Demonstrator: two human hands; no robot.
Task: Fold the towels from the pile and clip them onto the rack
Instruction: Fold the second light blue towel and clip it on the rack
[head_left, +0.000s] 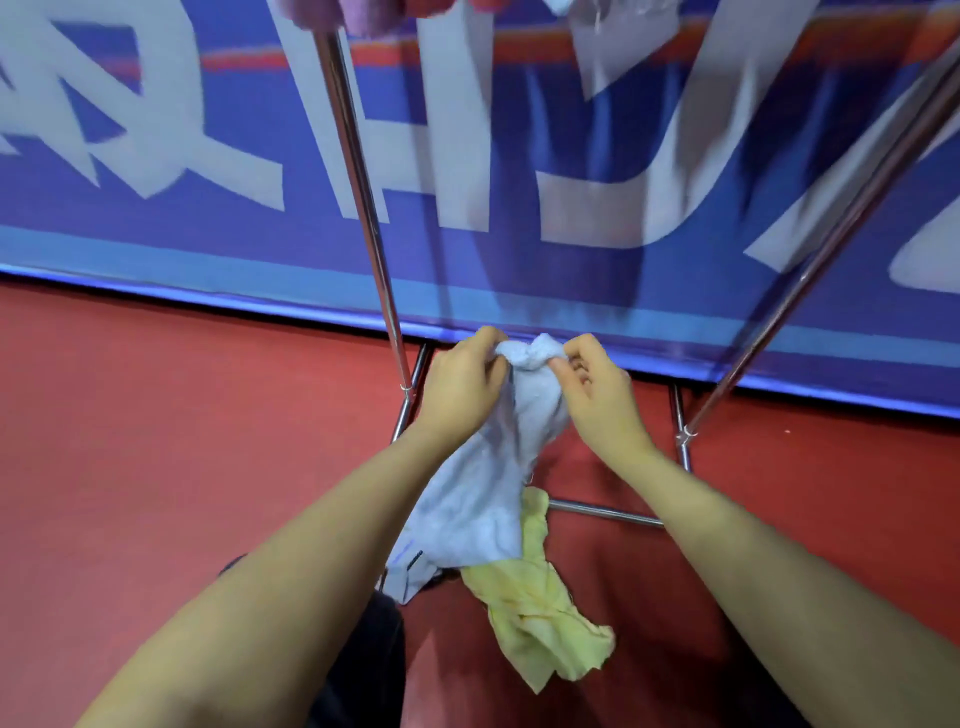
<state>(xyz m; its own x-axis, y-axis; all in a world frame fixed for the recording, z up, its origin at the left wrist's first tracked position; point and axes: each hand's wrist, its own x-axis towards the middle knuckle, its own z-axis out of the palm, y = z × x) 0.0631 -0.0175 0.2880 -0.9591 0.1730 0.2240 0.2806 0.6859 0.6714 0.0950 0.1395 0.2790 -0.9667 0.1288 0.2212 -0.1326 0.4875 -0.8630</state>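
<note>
Pale blue towel (488, 499) bunched up between your hands.
Your left hand (462, 384) and right hand (597, 389) both pinch its top edge; yellow towel (540, 613) lies below, on the red floor (156, 441).

Looking like a sports hall or event venue, not a home: red matte flooring (156, 441) is running wall to wall, and a big blue banner (493, 208) w/ huge pale lettering is hanging along the back like a court-side barrier. A chrome drying rack (358, 182) is standing right on that floor, w/ a yellow towel (540, 623) lying loose at its base.
</note>
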